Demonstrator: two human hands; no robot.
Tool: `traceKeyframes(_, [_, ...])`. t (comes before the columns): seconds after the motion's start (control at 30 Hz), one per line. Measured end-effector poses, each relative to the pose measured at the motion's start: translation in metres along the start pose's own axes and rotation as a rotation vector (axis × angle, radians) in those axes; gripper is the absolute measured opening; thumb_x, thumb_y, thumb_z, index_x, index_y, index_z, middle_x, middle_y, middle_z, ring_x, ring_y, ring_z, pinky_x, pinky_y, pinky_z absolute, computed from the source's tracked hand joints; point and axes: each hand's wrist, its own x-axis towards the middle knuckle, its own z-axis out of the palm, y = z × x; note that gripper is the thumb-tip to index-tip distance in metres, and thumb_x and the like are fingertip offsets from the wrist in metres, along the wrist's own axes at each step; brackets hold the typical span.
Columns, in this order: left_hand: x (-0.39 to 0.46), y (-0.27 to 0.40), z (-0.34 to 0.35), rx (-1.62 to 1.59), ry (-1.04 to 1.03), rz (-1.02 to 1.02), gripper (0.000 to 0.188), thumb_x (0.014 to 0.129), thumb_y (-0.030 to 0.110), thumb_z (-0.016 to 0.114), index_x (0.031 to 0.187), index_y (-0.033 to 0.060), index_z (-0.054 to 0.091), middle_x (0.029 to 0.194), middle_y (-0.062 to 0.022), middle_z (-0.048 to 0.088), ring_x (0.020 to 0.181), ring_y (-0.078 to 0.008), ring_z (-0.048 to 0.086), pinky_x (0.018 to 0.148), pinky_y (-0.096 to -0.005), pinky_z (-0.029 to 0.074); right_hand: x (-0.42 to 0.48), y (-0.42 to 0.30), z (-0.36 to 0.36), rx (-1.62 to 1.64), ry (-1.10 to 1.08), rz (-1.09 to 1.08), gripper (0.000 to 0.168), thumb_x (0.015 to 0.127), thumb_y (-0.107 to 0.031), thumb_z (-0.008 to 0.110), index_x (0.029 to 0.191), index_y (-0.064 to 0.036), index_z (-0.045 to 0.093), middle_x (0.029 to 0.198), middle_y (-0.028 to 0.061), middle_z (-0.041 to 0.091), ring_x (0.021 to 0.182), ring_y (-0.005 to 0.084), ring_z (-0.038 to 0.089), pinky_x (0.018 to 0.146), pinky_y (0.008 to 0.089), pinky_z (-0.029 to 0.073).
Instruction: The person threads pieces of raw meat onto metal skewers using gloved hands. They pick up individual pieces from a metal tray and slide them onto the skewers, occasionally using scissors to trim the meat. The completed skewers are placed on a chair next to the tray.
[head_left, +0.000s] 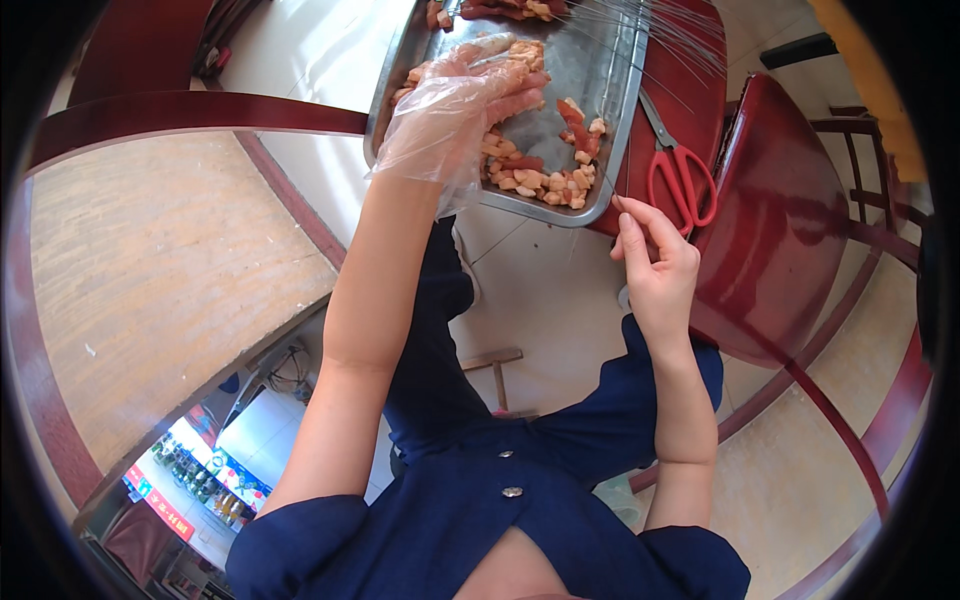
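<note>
My left hand (472, 97), in a clear plastic glove, is over a metal tray (630, 90) with pale diced meat (527, 52) between its fingers. My right hand (656, 255) is bare and pinches a thin metal skewer (616, 192) between thumb and fingertips, just off the tray's near right corner. The skewer's far part runs in over the tray rim towards meat cubes; its tip cannot be made out. Red and pale meat pieces (551, 180) lie along the tray's near side, and more meat (499, 9) is at its far end.
Loose metal skewers (675, 37) fan out across the tray's far right corner. Red-handled scissors (679, 169) lie right of the tray on a red stool (694, 112). Another glossy red seat (780, 232) stands at the right. A wooden tabletop (172, 247) is on the left.
</note>
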Motion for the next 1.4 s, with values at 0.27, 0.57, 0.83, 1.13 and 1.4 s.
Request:
traceKeyframes(0.27, [0.002, -0.004, -0.008, -0.299, -0.125, -0.066, 0.027, 0.097, 0.004, 0.061, 0.121, -0.009, 0.055, 0.117, -0.024, 0.063, 0.112, -0.0354, 0.066, 0.092, -0.0391, 0.061, -0.002, -0.002, 0.0, -0.039, -0.02, -0.016, 0.018, 0.095, -0.006, 0.061, 0.11, 0.002, 0.07, 0.065, 0.0051, 0.063, 0.059, 0.0094, 0.064, 0.055, 0.0232, 0.048])
traceKeyframes(0.57, [-0.004, -0.004, 0.002, -0.195, -0.124, -0.04, 0.034, 0.098, 0.005, 0.06, 0.127, -0.01, 0.051, 0.12, -0.0238, 0.062, 0.112, -0.0327, 0.066, 0.094, -0.0376, 0.06, -0.003, 0.0, -0.002, -0.065, 0.007, -0.039, 0.018, 0.095, -0.005, 0.061, 0.11, 0.002, 0.07, 0.067, 0.0065, 0.065, 0.058, 0.0094, 0.064, 0.052, 0.0232, 0.048])
traceKeyframes(0.83, [-0.004, -0.008, 0.002, -0.203, -0.105, -0.017, 0.037, 0.1, 0.008, 0.057, 0.132, -0.01, 0.049, 0.122, -0.0218, 0.061, 0.11, -0.0291, 0.066, 0.096, -0.0342, 0.059, -0.004, -0.001, -0.003, -0.061, 0.009, -0.037, 0.019, 0.095, -0.004, 0.061, 0.11, 0.002, 0.07, 0.067, 0.0066, 0.065, 0.058, 0.01, 0.064, 0.052, 0.0234, 0.048])
traceKeyframes(1.13, [-0.008, -0.005, 0.006, -0.094, -0.133, -0.017, 0.04, 0.099, 0.013, 0.062, 0.131, -0.008, 0.051, 0.122, -0.0192, 0.063, 0.114, -0.0276, 0.065, 0.098, -0.0318, 0.056, -0.005, -0.001, -0.003, -0.074, 0.018, -0.05, 0.019, 0.094, -0.002, 0.061, 0.109, 0.003, 0.071, 0.065, 0.0063, 0.064, 0.055, 0.0093, 0.061, 0.051, 0.024, 0.046])
traceKeyframes(1.4, [-0.02, -0.014, 0.017, -0.07, -0.04, -0.067, 0.036, 0.099, 0.017, 0.063, 0.126, -0.006, 0.055, 0.116, -0.0171, 0.065, 0.112, -0.0254, 0.065, 0.096, -0.0314, 0.055, -0.008, 0.002, 0.005, -0.045, 0.05, -0.075, 0.018, 0.092, 0.0, 0.062, 0.109, 0.003, 0.07, 0.067, 0.0069, 0.063, 0.056, 0.01, 0.06, 0.053, 0.0243, 0.046])
